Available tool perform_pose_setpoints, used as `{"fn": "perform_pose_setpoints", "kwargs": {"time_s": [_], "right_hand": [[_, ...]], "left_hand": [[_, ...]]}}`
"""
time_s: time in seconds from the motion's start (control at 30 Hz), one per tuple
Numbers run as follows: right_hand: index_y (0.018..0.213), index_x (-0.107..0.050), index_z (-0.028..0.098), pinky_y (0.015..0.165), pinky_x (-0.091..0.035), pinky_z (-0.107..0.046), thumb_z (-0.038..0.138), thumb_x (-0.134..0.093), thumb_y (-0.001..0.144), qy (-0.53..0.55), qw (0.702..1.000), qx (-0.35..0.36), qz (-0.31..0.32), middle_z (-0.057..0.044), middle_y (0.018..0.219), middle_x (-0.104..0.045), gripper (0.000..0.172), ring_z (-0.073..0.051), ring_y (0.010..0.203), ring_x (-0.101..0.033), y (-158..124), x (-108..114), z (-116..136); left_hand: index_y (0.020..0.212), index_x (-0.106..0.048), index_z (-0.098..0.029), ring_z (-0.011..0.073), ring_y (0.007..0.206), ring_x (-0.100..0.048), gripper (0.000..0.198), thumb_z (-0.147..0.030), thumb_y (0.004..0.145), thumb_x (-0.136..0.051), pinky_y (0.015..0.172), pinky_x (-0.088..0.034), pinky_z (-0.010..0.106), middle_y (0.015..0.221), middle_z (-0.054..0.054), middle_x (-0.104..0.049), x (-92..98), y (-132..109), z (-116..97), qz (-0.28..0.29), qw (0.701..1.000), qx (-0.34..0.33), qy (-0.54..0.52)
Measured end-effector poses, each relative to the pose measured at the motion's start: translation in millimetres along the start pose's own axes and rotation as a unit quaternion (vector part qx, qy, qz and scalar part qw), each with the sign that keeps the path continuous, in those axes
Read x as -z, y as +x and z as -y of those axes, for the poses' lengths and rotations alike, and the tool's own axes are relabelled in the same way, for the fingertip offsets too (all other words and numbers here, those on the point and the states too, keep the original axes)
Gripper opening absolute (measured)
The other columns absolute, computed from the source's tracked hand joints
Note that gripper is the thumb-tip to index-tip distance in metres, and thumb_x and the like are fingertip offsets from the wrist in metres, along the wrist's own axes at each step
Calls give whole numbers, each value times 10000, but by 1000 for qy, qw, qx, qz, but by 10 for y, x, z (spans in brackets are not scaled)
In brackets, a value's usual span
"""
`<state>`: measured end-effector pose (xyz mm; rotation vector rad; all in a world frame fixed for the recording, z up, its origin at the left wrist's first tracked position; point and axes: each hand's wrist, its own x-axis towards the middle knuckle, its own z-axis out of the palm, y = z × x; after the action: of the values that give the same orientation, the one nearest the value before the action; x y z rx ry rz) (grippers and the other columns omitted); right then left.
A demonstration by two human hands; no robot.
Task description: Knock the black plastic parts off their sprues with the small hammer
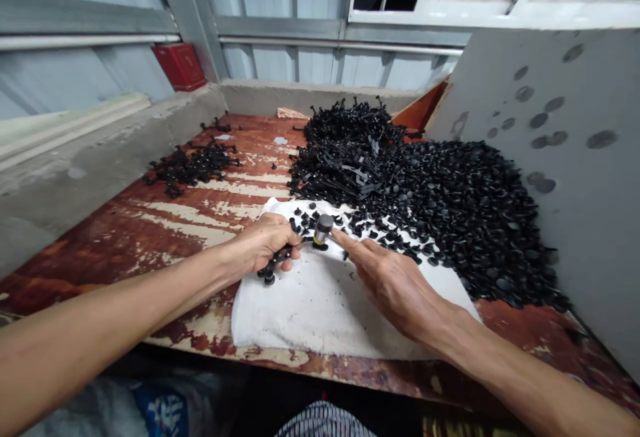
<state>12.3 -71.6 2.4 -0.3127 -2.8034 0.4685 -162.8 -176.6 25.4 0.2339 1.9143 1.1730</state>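
Observation:
My left hand point(263, 245) grips a black plastic runner point(275, 260) with moulded pieces hanging below it, over a white towel point(320, 304). My right hand point(395, 284) lies flat above the towel, with its index finger stretched out. That fingertip nearly reaches a small grey cylinder with a brass-coloured collar point(323, 229), standing between my hands. Loose black round-headed plastic pieces point(320, 214) are scattered along the towel's far edge. Behind them rises a large heap of the same pieces point(465, 210), next to a tangle of black runners point(345, 150).
The towel lies on a wooden table with worn red paint point(170, 237). A smaller black heap point(193, 167) sits at its left. A grey board with dark marks point(565, 110) stands at the right, and a concrete ledge point(100, 150) runs along the left.

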Motion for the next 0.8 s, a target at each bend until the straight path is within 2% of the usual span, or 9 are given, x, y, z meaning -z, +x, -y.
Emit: {"fn": "perform_pose_setpoints", "kwargs": {"time_s": [0.1, 0.17, 0.2, 0.27, 0.33, 0.4, 0.47, 0.6, 0.8], "right_hand": [[1385, -521, 184, 554, -489, -278, 183, -375, 924, 184, 977, -68, -78, -31, 737, -607, 484, -145, 575, -521, -104, 105, -7], [1347, -539, 217, 436, -402, -221, 314, -428, 949, 324, 929, -162, -75, 12, 680, -558, 424, -110, 483, -440, -236, 143, -32], [1344, -530, 217, 387, -348, -203, 391, -451, 946, 391, 895, -203, -62, 26, 668, -538, 441, -91, 439, -391, -310, 139, -53], [1332, -524, 215, 359, -311, -181, 501, -535, 900, 480, 833, -273, -33, 39, 658, -530, 519, -74, 425, -368, -449, 82, -107], [1321, -518, 224, 326, -302, -169, 560, -610, 839, 548, 777, -305, -44, 54, 639, -522, 595, -63, 405, -326, -547, -7, -161], [1304, -521, 251, 300, -286, -156, 571, -670, 788, 599, 730, -324, -69, 63, 636, -519, 625, -54, 391, -298, -591, -77, -193], [1260, -548, 262, 294, -278, -141, 550, -710, 764, 625, 700, -334, -87, 67, 629, -519, 596, -46, 386, -288, -592, -97, -193], [1166, -601, 243, 313, -285, -119, 505, -725, 778, 632, 687, -345, -98, 67, 609, -521, 484, -32, 390, -293, -562, -33, -140], [1137, -604, 247, 318, -287, -114, 471, -736, 782, 660, 667, -334, -93, 65, 622, -542, 440, -25, 383, -295, -573, -5, -155]], "left_hand": [[654, -469, -188, 117, 409, -526, 246, -13, 709, -632, 317, -382, 201, 588, 6, -603, 240, -19, -173, 0, 999, -51, 16], [672, -502, -181, 126, 457, -542, 182, -71, 748, -625, 373, -405, 217, 587, 4, -588, 551, 38, -340, -49, 988, -129, 70], [655, -492, -181, 120, 461, -521, 186, -99, 766, -616, 406, -399, 218, 550, -7, -557, 723, 84, -431, -108, 971, -177, 117], [625, -446, -182, 134, 596, -554, 249, -160, 740, -666, 500, -375, 206, 538, -32, -494, 1008, 202, -606, -277, 877, -319, 229], [655, -396, -192, 169, 856, -584, 255, -160, 765, -624, 643, -382, 227, 655, -13, -540, 1100, 344, -733, -323, 839, -367, 237], [693, -429, -202, 202, 927, -569, 208, -169, 729, -631, 693, -394, 251, 731, 14, -579, 947, 500, -780, -309, 825, -399, 255], [728, -510, -200, 199, 807, -573, 129, -203, 712, -637, 675, -398, 265, 712, 19, -583, 619, 652, -757, -225, 823, -413, 318], [857, -613, -215, 180, 662, -557, 139, -232, 720, -626, 636, -415, 264, 673, -12, -591, 11, 852, -663, -64, 805, -432, 402], [816, -640, -213, 212, 833, -592, 184, -93, 707, -553, 806, -437, 304, 820, 40, -650, -74, 908, -646, -14, 760, -476, 443]]}}
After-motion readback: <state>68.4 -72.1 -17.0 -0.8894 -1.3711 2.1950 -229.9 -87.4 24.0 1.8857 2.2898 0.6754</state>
